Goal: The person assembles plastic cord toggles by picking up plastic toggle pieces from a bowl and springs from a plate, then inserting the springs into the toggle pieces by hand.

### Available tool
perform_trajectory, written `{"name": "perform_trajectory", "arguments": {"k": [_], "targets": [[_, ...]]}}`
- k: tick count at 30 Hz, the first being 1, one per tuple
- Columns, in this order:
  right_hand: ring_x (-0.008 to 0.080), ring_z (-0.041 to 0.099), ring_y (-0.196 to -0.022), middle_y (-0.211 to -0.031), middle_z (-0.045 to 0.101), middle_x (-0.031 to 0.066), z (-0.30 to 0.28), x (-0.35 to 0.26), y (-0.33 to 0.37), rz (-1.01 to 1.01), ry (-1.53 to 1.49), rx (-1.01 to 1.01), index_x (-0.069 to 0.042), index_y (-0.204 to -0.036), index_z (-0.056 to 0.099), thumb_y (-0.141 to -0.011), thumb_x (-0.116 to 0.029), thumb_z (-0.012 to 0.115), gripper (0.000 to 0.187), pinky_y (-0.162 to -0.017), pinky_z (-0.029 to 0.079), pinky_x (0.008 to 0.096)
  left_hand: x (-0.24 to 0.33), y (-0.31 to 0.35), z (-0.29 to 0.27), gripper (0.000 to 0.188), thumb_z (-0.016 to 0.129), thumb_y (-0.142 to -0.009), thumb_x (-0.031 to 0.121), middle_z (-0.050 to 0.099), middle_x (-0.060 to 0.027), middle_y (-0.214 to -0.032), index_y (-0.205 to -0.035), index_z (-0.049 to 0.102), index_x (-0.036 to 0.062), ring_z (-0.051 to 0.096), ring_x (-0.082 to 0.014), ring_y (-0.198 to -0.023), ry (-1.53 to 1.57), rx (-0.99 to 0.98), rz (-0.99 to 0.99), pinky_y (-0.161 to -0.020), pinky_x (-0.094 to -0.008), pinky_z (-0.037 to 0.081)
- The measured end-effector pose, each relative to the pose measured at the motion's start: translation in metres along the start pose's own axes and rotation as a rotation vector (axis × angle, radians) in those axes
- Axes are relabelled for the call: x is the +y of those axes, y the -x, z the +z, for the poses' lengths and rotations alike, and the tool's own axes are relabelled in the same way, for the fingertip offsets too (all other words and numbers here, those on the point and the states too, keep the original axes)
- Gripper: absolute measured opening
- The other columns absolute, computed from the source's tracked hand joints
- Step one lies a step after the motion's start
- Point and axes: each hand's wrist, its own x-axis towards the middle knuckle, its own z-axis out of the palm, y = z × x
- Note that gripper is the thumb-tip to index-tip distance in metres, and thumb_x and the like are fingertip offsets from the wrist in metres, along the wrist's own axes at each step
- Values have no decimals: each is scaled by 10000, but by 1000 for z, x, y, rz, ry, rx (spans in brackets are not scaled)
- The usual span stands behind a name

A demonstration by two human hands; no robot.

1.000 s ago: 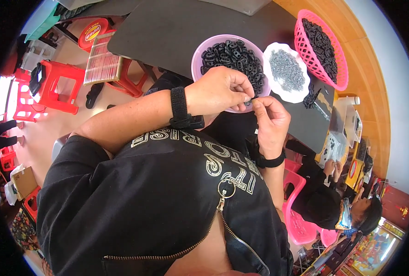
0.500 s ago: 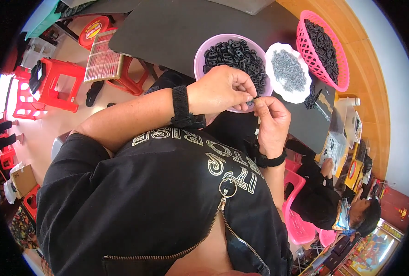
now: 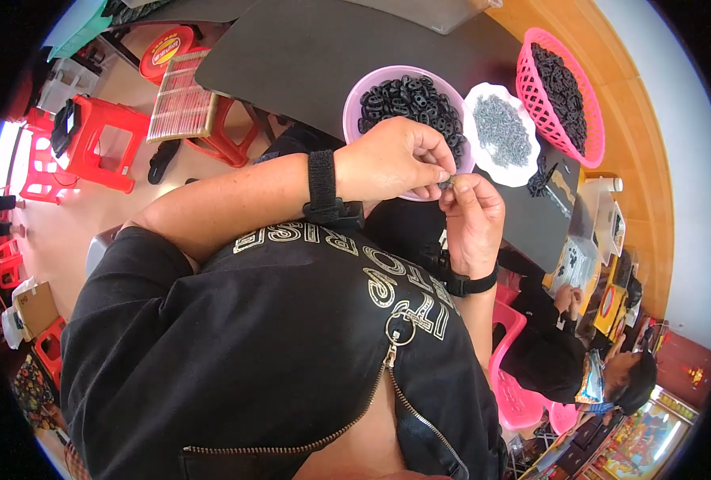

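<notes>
My left hand [image 3: 394, 162] and my right hand [image 3: 475, 228] meet at the near rim of a round pink-purple bowl [image 3: 351, 122]. A small dark grey piece [image 3: 447, 184] is pinched between the fingertips of both hands; its exact kind is too small to make out. Black oval parts with holes [image 3: 411, 98] fill the bowl, partly covered by my left hand. Just right of it stands a white scalloped dish [image 3: 483, 164] heaped with small grey metal pieces [image 3: 501, 130], perhaps screws.
A pink lattice basket [image 3: 529, 104] of black parts leans at the far right of the dark table [image 3: 283, 56]. Clear boxes [image 3: 603, 216] stand on the right side. Another person [image 3: 543, 356] sits beyond a pink chair [image 3: 511, 392]. Red stools [image 3: 103, 136] occupy the left floor.
The view has shifted slightly. My fingertips stay together, and the small dark piece between them shows more plainly. The other person's hands have moved a little.
</notes>
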Motion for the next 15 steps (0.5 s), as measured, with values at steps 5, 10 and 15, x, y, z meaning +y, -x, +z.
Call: {"name": "perform_trajectory", "arguments": {"k": [5,10,15], "targets": [[78,507,-638,-733,597,16,0,2,0,-12,44,-1,-8,-841,623,-876,-97,604,97,-594,399,204,0,1,-2,87,561,-875,31,639,-61,-834,-941,586,-20,629,-108,-748,1,1,-2,-711,-242,535],[70,512,-650,-742,602,13,2,2,2,-35,120,27,-4,-846,630,-869,-75,609,78,-599,402,199,-2,0,-3,86,567,-867,21,639,-62,-829,-939,585,-23,628,-108,-747,-19,1,14,-708,-242,534],[38,497,-664,-736,588,-14,12,-3,7,-149,459,81,16,-839,621,-872,-48,607,73,-609,401,177,-6,1,-3,79,572,-861,17,639,-64,-832,-925,591,-25,627,-108,-742,-37,11,2,-705,-242,535]]}}
